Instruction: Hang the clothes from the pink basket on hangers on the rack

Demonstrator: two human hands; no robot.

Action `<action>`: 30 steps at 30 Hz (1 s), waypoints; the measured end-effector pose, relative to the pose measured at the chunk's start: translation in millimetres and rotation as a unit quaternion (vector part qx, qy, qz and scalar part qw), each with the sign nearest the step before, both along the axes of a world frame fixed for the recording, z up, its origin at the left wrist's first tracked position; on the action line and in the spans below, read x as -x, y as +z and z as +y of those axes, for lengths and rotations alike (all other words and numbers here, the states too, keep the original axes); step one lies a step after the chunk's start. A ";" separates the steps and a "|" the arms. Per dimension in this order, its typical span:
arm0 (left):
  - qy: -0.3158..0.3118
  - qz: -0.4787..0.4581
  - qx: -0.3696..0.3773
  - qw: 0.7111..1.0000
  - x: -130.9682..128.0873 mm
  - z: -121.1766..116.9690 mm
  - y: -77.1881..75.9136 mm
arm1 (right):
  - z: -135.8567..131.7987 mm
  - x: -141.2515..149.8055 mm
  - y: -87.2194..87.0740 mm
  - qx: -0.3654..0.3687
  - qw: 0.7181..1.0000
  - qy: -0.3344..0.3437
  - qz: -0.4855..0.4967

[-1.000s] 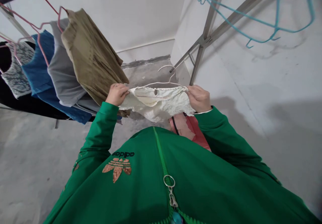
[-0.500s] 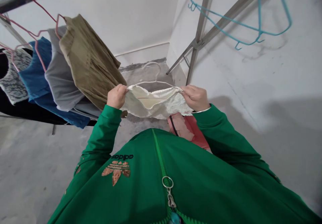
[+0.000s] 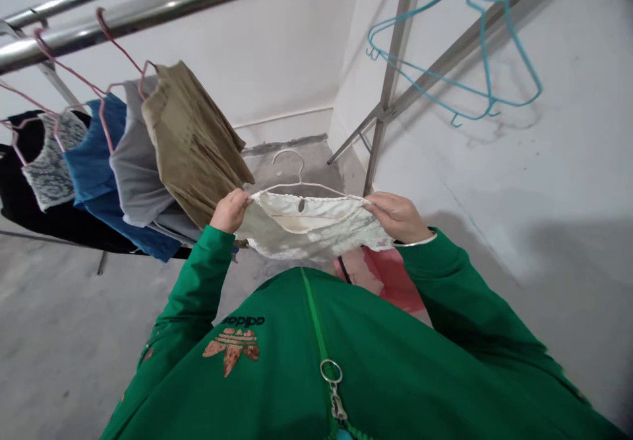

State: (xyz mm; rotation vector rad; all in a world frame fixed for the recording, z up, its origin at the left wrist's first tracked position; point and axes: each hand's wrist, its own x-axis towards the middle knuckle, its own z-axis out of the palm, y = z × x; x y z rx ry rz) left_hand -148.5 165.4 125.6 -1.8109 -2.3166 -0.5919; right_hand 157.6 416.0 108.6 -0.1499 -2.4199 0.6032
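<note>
Head view: we hold a white top point(image 3: 306, 245) on a pale hanger point(image 3: 300, 182) before us, left hand point(image 3: 230, 212) and right hand point(image 3: 398, 217) each pinching a shoulder. It looks light, soft and easily snagged; the hanger-backed shoulders seem the surest hold. An olive garment point(image 3: 192, 136) hangs just beside our left hand; ahead, room runs toward a metal frame point(image 3: 374, 156).

Green all over here: a jacket point(image 3: 395, 361) with long sleeves point(image 3: 195, 295), a green zip point(image 3: 312, 308) down to its silver ring pull point(image 3: 337, 402), black "adidas" lettering point(image 3: 243, 322), coppery trefoil point(image 3: 231, 351), and a pale bangle point(image 3: 418, 243) gleaming by the right cuff point(image 3: 438, 253)!
</note>
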 end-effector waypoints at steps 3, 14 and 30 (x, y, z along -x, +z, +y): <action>-0.003 0.003 0.031 1.000 -1.1 -4.6 -2.8 | -0.3 -1.8 11.6 -0.004 0.999 -0.015 0.032; -0.028 0.022 0.033 0.999 -23.4 -3.5 -20.2 | 7.4 -4.5 17.5 -0.117 0.993 -0.017 -0.011; 0.124 -0.125 0.267 0.948 -50.1 -32.4 -72.2 | 6.6 18.6 37.5 0.432 0.892 -0.067 -0.116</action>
